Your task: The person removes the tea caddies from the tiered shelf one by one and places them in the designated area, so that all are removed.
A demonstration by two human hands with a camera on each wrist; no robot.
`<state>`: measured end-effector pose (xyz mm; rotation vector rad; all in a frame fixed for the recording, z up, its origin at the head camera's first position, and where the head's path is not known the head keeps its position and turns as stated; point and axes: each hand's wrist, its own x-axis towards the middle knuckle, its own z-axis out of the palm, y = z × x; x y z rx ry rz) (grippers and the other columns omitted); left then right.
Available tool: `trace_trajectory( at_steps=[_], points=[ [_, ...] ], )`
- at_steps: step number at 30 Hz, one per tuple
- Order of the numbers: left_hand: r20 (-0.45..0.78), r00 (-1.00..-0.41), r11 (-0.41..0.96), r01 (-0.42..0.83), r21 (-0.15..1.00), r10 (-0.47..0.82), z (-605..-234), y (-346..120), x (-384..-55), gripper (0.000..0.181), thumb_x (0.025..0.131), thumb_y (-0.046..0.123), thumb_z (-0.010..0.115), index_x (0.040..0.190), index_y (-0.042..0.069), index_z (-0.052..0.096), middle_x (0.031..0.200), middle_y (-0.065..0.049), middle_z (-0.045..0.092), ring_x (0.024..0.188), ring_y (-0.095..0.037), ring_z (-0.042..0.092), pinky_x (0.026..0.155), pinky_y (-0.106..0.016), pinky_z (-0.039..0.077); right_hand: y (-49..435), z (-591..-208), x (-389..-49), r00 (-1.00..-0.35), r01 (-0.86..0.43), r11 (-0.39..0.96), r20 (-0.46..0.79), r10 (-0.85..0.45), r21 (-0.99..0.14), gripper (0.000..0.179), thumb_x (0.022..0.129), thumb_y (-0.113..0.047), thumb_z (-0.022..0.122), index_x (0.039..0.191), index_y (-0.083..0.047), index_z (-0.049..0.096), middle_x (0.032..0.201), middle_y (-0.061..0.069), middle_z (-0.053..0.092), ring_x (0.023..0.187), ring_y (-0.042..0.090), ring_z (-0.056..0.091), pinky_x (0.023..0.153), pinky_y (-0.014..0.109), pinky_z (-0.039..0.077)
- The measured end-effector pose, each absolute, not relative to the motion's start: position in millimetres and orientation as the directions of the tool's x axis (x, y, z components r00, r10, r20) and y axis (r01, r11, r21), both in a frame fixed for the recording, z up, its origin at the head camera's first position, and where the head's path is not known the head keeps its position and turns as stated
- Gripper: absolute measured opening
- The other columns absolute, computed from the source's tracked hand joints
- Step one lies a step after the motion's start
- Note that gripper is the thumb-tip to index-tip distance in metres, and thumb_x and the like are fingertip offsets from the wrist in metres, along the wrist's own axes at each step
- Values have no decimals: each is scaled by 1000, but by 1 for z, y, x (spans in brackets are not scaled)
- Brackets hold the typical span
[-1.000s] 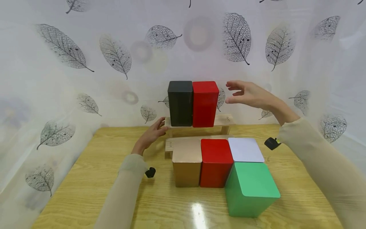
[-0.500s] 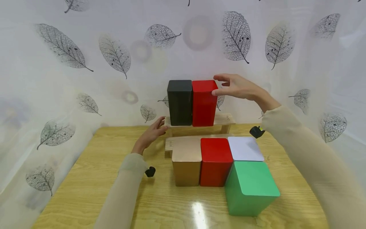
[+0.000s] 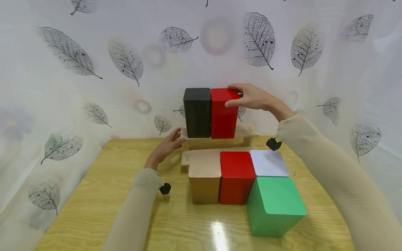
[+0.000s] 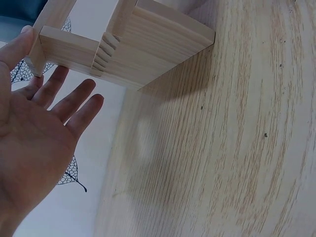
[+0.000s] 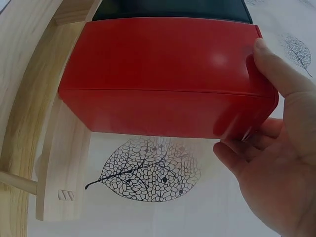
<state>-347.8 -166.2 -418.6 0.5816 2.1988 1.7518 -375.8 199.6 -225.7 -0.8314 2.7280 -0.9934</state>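
A red tin (image 3: 224, 118) stands upright on the upper board of a two-step wooden rack (image 3: 246, 130), beside a black tin (image 3: 198, 113). My right hand (image 3: 252, 96) grips the red tin near its top, thumb on the front face and fingers round behind it. The right wrist view shows that thumb on the red tin's face (image 5: 163, 54). At the rack's left end my left hand (image 3: 166, 145) pinches the upper board between thumb and forefinger. Its other fingers stretch out below the board in the left wrist view, beside the rack's side panel (image 4: 158, 44).
In front of the rack stand a gold tin (image 3: 205, 190), a second red tin (image 3: 237, 188), a white-topped tin (image 3: 270, 163) and, nearest me, a green tin (image 3: 277, 205). Behind the wooden table (image 3: 103, 195) hangs a leaf-patterned white cloth (image 3: 194, 66).
My right hand has moved left from beside the red tin and taken hold of its upper end. The left hand stays at the rack's left end.
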Motion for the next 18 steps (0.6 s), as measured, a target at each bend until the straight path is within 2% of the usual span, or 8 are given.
trace_trajectory(
  at_steps=[12, 18],
  points=[
    [42, -881, 176, 140, 974, 471, -416, -165, -347, 73, 112, 24, 49, 166, 6, 3, 170, -20, 14, 152, -39, 28, 122, -54, 29, 198, -224, -375, -859, -429, 624, 82, -505, -653, 85, 93, -30, 77, 159, 1, 34, 151, 20, 48, 130, 35, 48, 113, 49, 42],
    [36, -881, 177, 135, 975, 472, -417, -165, -346, 72, 112, 23, 48, 167, 6, 4, 170, -21, 12, 152, -40, 27, 122, -55, 28, 200, -225, -370, -864, -422, 623, 86, -495, -659, 84, 92, -31, 78, 158, 1, 37, 149, 19, 49, 130, 34, 48, 111, 50, 44]
  ],
)
